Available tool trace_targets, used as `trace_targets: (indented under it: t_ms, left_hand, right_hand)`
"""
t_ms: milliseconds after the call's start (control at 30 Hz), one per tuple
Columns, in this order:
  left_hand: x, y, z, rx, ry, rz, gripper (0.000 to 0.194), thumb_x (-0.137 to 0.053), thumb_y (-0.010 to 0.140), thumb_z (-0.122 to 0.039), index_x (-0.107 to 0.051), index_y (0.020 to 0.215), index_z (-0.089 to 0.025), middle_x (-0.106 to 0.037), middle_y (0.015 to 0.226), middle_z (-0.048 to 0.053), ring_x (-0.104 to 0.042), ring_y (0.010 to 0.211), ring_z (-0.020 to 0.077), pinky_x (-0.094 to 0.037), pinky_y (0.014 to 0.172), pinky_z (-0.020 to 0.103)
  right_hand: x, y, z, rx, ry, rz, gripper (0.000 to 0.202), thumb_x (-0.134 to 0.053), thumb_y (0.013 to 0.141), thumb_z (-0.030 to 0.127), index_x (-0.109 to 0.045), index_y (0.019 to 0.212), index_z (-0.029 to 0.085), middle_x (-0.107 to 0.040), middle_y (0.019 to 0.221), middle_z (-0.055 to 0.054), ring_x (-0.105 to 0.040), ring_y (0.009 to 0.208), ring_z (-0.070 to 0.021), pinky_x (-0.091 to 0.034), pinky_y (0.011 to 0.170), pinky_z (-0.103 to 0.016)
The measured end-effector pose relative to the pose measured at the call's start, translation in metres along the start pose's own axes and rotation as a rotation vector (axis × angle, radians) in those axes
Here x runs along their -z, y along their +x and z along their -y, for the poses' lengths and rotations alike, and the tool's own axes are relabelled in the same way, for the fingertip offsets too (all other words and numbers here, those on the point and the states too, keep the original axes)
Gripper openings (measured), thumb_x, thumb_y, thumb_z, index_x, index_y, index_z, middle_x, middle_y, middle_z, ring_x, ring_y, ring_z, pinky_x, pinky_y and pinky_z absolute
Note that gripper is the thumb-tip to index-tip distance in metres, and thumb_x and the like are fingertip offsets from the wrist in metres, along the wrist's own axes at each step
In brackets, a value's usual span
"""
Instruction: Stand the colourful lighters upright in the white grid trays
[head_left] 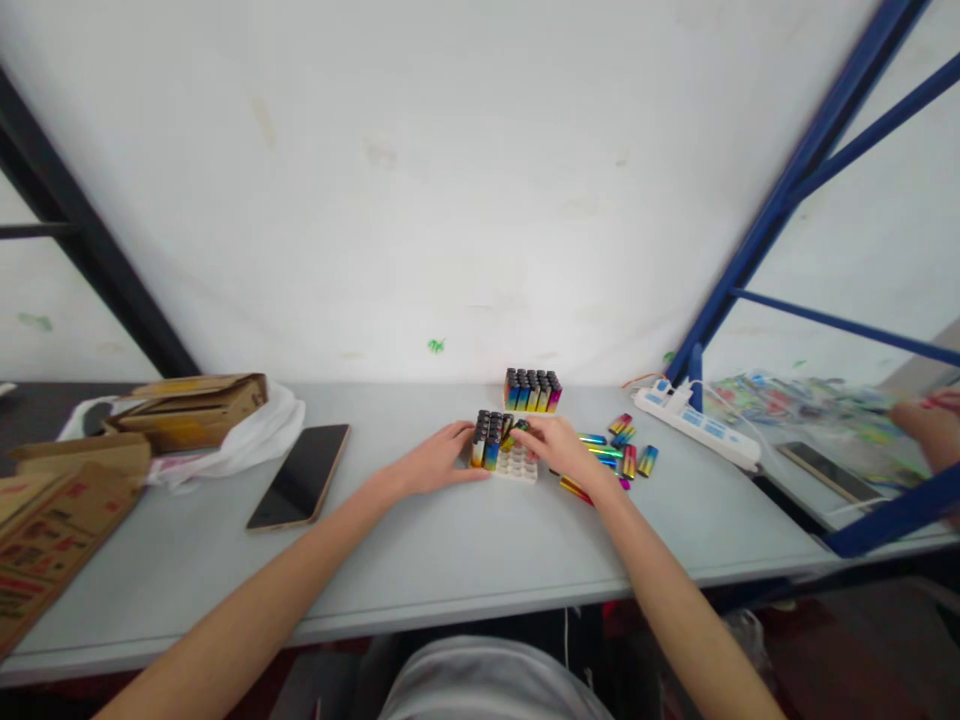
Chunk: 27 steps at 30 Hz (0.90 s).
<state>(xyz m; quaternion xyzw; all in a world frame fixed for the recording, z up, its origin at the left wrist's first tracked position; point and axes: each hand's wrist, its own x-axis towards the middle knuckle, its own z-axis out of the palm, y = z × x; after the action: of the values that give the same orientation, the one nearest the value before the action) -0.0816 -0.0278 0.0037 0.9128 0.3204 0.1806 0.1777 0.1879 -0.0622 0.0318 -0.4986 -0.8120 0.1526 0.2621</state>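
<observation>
A white tray (517, 465) with rows of small holes lies in front of me on the grey table. Rainbow metallic lighters (484, 452) with black tops stand upright in its left part, and empty holes show at the right front. My left hand (439, 462) grips the tray's left side, thumb along its front edge. Over the tray, my right hand (553, 445) pinches a lighter (519, 428), tilted and partly hidden by the fingers. Several loose lighters (628, 460) lie on their sides right of my right hand.
Behind stands a filled tray of lighters (532, 390). A phone (300, 478), cardboard boxes (195, 415) and a white plastic bag (255, 430) are left. At right are a power strip (697, 425), a blue frame (765, 240) and another person's hand (926, 425).
</observation>
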Motion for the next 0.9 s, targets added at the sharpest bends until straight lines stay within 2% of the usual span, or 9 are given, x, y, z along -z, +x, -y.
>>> trace_targets:
  t_ms: [200,300,367,433,567,633,700,800,900]
  left_hand:
    - [-0.002,0.0,0.0,-0.005,0.026,-0.004,0.077,-0.063,0.092,-0.071,-0.052,0.145,-0.015,-0.054,0.151,0.018,-0.05,0.143,0.0342,-0.036,0.124,0.042]
    - [-0.003,0.0,0.0,-0.024,0.045,-0.018,0.075,-0.061,0.093,-0.071,-0.052,0.144,-0.016,-0.055,0.15,0.017,-0.051,0.142,0.0339,-0.037,0.122,0.042]
    - [-0.003,0.0,-0.001,-0.02,0.051,-0.01,0.076,-0.06,0.094,-0.071,-0.052,0.144,-0.014,-0.054,0.15,0.018,-0.05,0.142,0.0339,-0.037,0.122,0.041]
    - [-0.003,0.0,-0.002,-0.007,0.054,-0.005,0.077,-0.061,0.094,-0.07,-0.051,0.144,-0.012,-0.054,0.15,0.019,-0.05,0.142,0.034,-0.036,0.123,0.041]
    - [-0.002,0.0,-0.002,-0.024,0.068,-0.021,0.075,-0.06,0.094,-0.071,-0.053,0.143,-0.015,-0.054,0.151,0.018,-0.051,0.142,0.0329,-0.037,0.123,0.04]
    - [-0.002,0.0,-0.002,-0.027,0.078,-0.023,0.075,-0.059,0.094,-0.073,-0.055,0.141,-0.015,-0.054,0.151,0.017,-0.052,0.141,0.0335,-0.039,0.122,0.041]
    - [-0.002,0.0,-0.001,-0.016,0.084,-0.019,0.076,-0.058,0.094,-0.074,-0.056,0.14,-0.014,-0.054,0.151,0.018,-0.051,0.141,0.0343,-0.039,0.122,0.042]
    - [-0.003,0.0,0.0,-0.008,0.081,-0.012,0.077,-0.057,0.094,-0.075,-0.055,0.14,-0.013,-0.053,0.152,0.019,-0.05,0.142,0.0343,-0.038,0.122,0.042]
    - [-0.005,0.001,0.001,0.0,0.086,-0.012,0.079,-0.058,0.093,-0.075,-0.054,0.142,-0.013,-0.052,0.152,0.02,-0.051,0.142,0.0345,-0.038,0.123,0.043]
  right_hand:
    - [0.001,0.0,0.002,0.037,-0.262,0.039,0.031,-0.049,0.109,0.041,-0.066,0.099,0.017,-0.077,0.093,-0.011,-0.071,0.086,-0.0243,-0.048,0.078,-0.031]
    - [-0.003,0.002,0.004,0.003,-0.339,0.065,0.032,-0.048,0.11,0.041,-0.067,0.11,0.016,-0.077,0.1,-0.013,-0.071,0.093,-0.0257,-0.048,0.081,-0.031]
    - [-0.007,0.004,0.005,-0.033,-0.378,0.055,0.034,-0.047,0.11,0.043,-0.068,0.107,0.016,-0.076,0.099,-0.014,-0.071,0.091,-0.0256,-0.047,0.078,-0.03]
    - [-0.007,0.005,0.004,-0.04,-0.372,0.055,0.041,-0.047,0.109,0.048,-0.07,0.094,0.017,-0.075,0.092,-0.012,-0.07,0.085,-0.0242,-0.045,0.073,-0.029]
    - [0.016,0.0,-0.013,0.007,-0.105,0.049,0.052,-0.046,0.105,0.06,-0.067,0.081,0.019,-0.07,0.076,-0.003,-0.062,0.07,-0.0184,-0.041,0.065,-0.027]
    - [0.036,-0.005,-0.029,-0.064,-0.006,-0.071,0.053,-0.041,0.106,0.059,-0.069,0.085,0.018,-0.07,0.075,-0.002,-0.061,0.068,-0.018,-0.042,0.063,-0.027]
    - [0.053,-0.012,-0.044,-0.125,-0.01,-0.163,0.044,-0.05,0.103,0.055,-0.071,0.092,0.018,-0.074,0.081,-0.004,-0.064,0.073,-0.0197,-0.045,0.067,-0.028]
    - [0.059,-0.022,-0.056,-0.214,-0.159,-0.042,0.032,-0.06,0.099,0.046,-0.073,0.098,0.017,-0.078,0.095,-0.009,-0.07,0.088,-0.0235,-0.049,0.082,-0.031]
    - [0.044,-0.029,-0.051,-0.34,-0.393,0.008,0.034,-0.055,0.104,0.043,-0.071,0.111,0.013,-0.077,0.106,-0.016,-0.071,0.102,-0.0275,-0.048,0.091,-0.034]
